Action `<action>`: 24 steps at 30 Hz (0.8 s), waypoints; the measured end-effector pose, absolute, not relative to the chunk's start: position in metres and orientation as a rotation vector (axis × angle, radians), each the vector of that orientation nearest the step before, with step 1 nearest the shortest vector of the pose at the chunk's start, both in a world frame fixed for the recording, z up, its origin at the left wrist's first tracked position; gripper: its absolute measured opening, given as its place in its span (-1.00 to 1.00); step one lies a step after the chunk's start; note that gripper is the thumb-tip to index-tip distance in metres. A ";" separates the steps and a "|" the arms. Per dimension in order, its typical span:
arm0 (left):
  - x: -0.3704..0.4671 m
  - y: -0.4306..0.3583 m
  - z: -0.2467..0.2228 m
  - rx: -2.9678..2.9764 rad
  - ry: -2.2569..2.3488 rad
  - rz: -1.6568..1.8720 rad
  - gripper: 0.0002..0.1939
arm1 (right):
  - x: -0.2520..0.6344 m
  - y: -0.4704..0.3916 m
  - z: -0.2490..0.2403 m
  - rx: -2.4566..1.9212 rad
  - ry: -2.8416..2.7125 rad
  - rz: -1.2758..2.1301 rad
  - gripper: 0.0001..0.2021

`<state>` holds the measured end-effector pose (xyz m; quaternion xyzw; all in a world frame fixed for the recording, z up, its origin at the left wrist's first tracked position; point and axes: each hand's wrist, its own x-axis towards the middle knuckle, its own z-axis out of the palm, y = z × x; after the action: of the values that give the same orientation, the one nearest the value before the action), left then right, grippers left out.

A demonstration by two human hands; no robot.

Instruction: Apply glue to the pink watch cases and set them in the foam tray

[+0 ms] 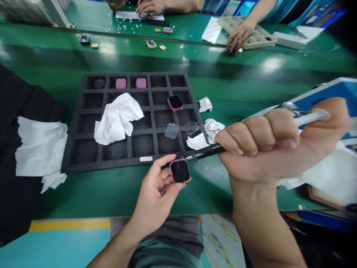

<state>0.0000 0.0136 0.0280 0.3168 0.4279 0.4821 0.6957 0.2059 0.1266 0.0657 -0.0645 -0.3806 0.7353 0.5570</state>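
My left hand (156, 191) holds a smartwatch (180, 171) with a purple frame by its edges, dark screen facing up. Wrapped round a syringe (208, 151) with a black barrel and white plunger, my right hand (256, 145) has its thumb on the plunger's end. The thin syringe tip meets the watch's upper right edge. Just beyond lies a black foam tray (142, 144). It holds a second purple-framed watch (175, 102), purple watch cases (121, 83), a dark piece (99, 83) and clear square films (171, 131). A white cloth (118, 117) is draped over its middle.
Crumpled white wipes (213, 128) lie right of the tray; another white cloth (41, 147) lies left. Small watch parts (151, 44) rest on the green bench across. Co-workers' hands (242, 33) work on the far side, near a beige tray (259, 37). A blue-and-white box stands right.
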 end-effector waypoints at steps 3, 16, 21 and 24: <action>0.001 0.014 0.028 0.711 0.947 1.072 -0.53 | 0.204 0.127 0.065 -0.146 -0.883 1.720 -0.36; 0.004 0.014 0.030 0.713 0.941 1.070 -0.54 | 0.200 0.117 0.074 -0.265 -0.799 1.743 -0.35; 0.001 0.013 0.027 0.720 0.930 1.080 -0.55 | 0.201 0.117 0.076 -0.259 -0.831 1.751 -0.35; 0.000 0.013 0.027 0.717 0.931 1.083 -0.55 | 0.201 0.116 0.077 -0.290 -0.798 1.732 -0.34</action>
<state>0.0004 0.0126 0.0270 0.3217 0.4175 0.4857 0.6974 0.2010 0.1155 0.0768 -0.1236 -0.3398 0.7379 0.5699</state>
